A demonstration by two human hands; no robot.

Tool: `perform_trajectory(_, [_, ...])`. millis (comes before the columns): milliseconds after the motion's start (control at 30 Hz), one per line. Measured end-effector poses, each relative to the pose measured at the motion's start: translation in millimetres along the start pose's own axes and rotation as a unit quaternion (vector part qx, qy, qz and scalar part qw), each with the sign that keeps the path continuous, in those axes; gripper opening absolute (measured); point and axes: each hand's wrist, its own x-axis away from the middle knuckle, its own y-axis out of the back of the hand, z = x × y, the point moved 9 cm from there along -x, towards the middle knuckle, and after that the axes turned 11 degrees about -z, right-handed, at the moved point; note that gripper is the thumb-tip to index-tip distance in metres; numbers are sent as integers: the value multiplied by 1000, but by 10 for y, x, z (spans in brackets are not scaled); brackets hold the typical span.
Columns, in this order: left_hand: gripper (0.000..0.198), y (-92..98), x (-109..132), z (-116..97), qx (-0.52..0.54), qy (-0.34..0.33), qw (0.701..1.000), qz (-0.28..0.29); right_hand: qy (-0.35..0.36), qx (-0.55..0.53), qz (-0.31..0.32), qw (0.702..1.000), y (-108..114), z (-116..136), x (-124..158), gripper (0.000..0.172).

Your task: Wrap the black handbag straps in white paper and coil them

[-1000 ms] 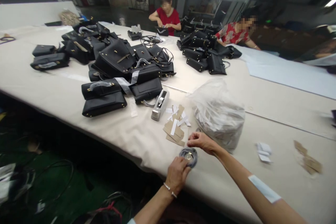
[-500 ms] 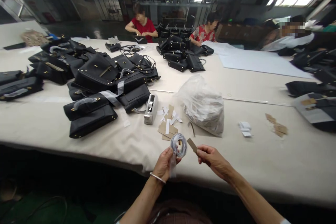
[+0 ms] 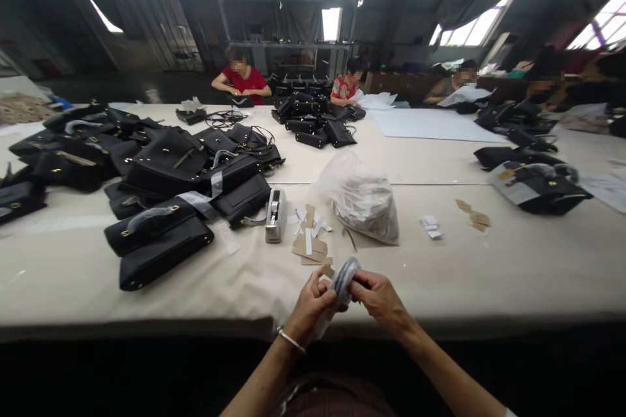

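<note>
Both left hand [image 3: 313, 307] and right hand [image 3: 379, 298] pinch a round, grey, plastic-wrapped coil [image 3: 345, 277] between them; it stands tilted on edge.

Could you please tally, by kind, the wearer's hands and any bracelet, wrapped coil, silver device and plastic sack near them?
Left hand and right hand: 2
Bracelet: 1
Wrapped coil: 1
Silver device: 1
Plastic sack: 1
Total: 6
</note>
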Motion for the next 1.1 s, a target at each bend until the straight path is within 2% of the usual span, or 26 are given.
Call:
perform_trajectory(100, [49, -58, 50, -94, -53, -7, 998, 43, -85, -105, 26, 990, -95, -113, 135, 36])
perform_trajectory(200, [45, -82, 112, -186, -153, -10, 985, 78, -137, -174, 32, 975, -85, -183, 288, 34])
perform_trajectory(333, [39, -131, 168, -270, -271, -71, 954, 110, -164, -118, 5, 979, 23, -330, 441, 36])
perform_trajectory(500, [39, -216, 203, -100, -257, -34, 954, 148, -110, -69, -10, 991, 51, -376, 506, 33])
perform_trajectory(600, [30, -219, 183, -106, -276, -53, 949, 144, -103, -45, -13, 994, 52, -404, 554, 31])
perform_trajectory(667, [28, -189, 155, -110, -285, -53, 948, 130, -114, -1, -44, 993, 119, -453, 607, 33])
perform_trajectory(767, [29, -136, 125, -47, -259, -14, 959, 114, -108, 35, -117, 987, 255, -452, 715, 36])
perform_trajectory(833, [29, -101, 120, 43, -238, 24, 965, 106, -74, 32, -120, 990, 238, -365, 779, 29])
perform_trajectory(933, [33, -55, 124, 183, -227, 70, 966, 99, -23, 51, -75, 996, 115, -219, 838, 27])
perform_trajectory(1000, [35, -49, 129, 221, -245, 69, 961, 110, 17, 90, -70, 993, 89, -134, 841, 31])
perform_trajectory(1100, [29, -70, 155, 215, -284, 55, 948, 134, 121, 170, -89, 974, 108, 29, 817, 16])
